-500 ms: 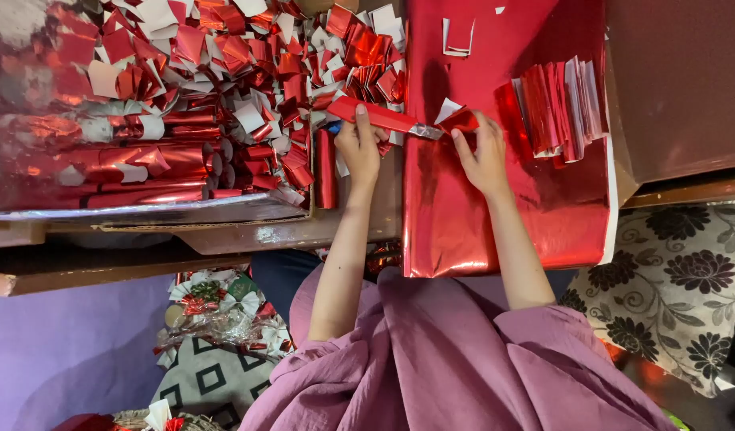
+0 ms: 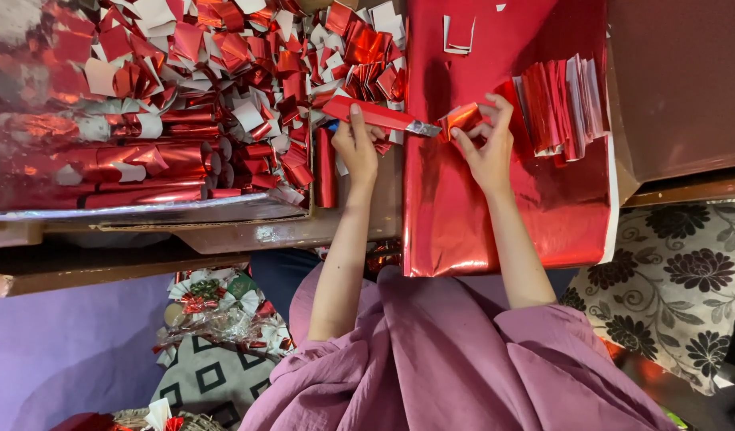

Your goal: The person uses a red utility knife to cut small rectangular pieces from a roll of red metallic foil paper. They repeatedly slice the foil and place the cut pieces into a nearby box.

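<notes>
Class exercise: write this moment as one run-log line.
left hand: holds red-wrapped blade | right hand: pinches small red foil piece | surface: red foil sheet | nearby: cut-strip stack

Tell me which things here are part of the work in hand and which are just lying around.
In use:
left hand on a red foil-wrapped blade
right hand pinching a small red foil piece
red foil sheet
stack of cut strips

Lying about:
foil rolls
heap of foil scraps
floral cushion
</notes>
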